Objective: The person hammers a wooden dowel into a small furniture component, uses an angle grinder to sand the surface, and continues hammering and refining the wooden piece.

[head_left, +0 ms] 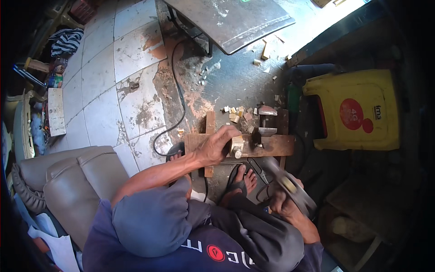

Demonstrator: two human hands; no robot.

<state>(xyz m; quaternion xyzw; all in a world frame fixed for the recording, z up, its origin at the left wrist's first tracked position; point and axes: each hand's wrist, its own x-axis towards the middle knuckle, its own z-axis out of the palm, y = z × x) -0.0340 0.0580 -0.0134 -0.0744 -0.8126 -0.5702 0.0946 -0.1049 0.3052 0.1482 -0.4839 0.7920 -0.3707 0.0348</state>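
My left hand [219, 144] reaches over a low wooden plank stand [276, 146], its fingers bent against a small pale block [237, 144] on the plank. A rounded pale end shows at the block's near side. To the right on the same stand sits a metal clamp-like fixture [267, 131]. Closer to my body, my right hand [283, 203] is closed around a tool with a long dark metal head [294, 190], smeared by motion. A light-coloured spot shows in the middle of that head; the grip is mostly hidden.
Small wood offcuts [234, 114] litter the floor beyond the stand. A dark-topped table [235, 22] stands ahead, a yellow plastic stool [355, 111] at right. A black cable [179, 90] crosses the floor, and a brown padded seat [72, 177] is at left. My sandalled foot [242, 179] is below the plank.
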